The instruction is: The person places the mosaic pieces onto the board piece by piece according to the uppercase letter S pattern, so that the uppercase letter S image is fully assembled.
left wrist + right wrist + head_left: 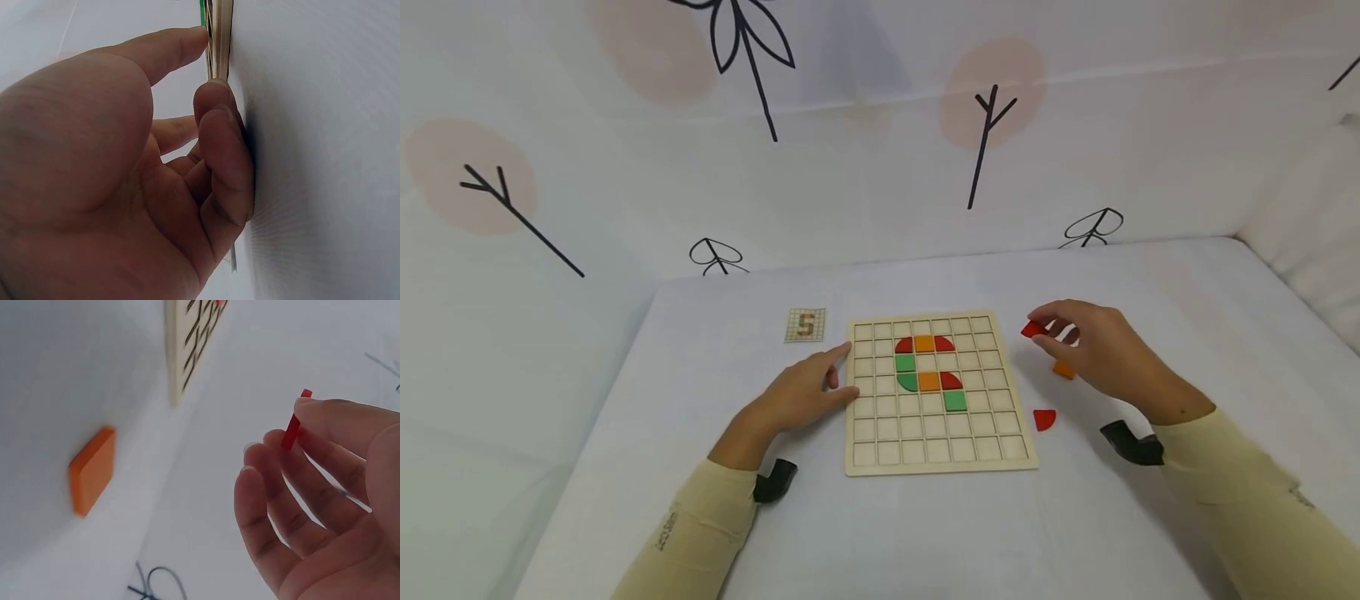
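Observation:
A square wooden grid board point(936, 429) lies on the table, with red, orange and green pieces set in several of its cells. My left hand point(799, 393) is at the board's left side, index fingertip and thumb tip touching its edge; in the left wrist view its other fingers are bent near the cloth. Right of the board, my right hand point(1093, 346) pinches a red tile point(296, 420) between thumb and fingers, above the table. Below that hand lies an orange tile point(92, 470), partly hidden in the head view. Nearer me is a red quarter-round tile point(1044, 419).
A small pattern card point(805, 325) showing an S shape on a grid lies beyond my left hand. White cloth covers the table point(925, 533), and a printed white cloth point(880, 183) rises behind it.

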Available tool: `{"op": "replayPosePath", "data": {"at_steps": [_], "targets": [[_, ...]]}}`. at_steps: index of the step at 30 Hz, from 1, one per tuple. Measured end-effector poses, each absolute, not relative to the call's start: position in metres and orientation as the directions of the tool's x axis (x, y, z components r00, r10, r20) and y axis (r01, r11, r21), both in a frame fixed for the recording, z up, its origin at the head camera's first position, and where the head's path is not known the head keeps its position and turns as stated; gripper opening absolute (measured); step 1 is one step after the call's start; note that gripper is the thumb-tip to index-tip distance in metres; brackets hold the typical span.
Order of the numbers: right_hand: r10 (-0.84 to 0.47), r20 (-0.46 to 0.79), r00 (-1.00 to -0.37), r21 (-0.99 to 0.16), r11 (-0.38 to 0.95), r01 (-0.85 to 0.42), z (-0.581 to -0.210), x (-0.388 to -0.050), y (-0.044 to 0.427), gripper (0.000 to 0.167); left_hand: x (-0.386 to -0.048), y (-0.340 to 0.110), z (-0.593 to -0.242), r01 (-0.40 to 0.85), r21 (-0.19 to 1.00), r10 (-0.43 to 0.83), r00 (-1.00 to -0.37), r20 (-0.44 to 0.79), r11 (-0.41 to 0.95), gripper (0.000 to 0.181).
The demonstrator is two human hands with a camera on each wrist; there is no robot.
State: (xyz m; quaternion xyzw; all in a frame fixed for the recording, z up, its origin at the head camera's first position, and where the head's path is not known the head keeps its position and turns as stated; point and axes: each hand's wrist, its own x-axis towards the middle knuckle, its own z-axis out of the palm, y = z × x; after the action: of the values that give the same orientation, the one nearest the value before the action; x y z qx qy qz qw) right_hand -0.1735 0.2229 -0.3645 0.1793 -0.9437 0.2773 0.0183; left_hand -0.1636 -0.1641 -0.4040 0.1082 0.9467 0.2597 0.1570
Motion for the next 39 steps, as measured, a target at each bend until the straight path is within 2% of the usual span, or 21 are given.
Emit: {"op": "replayPosePath", "data": {"at_steps": [9,24,39], "targets": [[-0.389,0.254,-0.886,-0.484,0.741,-0.464,-0.360,-0.156,0.200,0.031,-0.164,-0.163,-0.404,0.126,0.522,0.289,-0.926,-0.243,0.843,0.079],[-0.460,0.135,-0.878,-0.509,0.728,-0.460,-0.362,-0.143,0.177,0.033,-0.163,-0.163,-0.402,0.132,0.523,0.292,-0.927,-0.235,0.842,0.078],[-0.541,0.142,-0.829,-0.487,0.691,-0.534,-0.377,-0.135,0.161,0.024,-0.164,-0.163,-0.403,0.134,0.520,0.293,-0.927,-0.236,0.844,0.078]]}}
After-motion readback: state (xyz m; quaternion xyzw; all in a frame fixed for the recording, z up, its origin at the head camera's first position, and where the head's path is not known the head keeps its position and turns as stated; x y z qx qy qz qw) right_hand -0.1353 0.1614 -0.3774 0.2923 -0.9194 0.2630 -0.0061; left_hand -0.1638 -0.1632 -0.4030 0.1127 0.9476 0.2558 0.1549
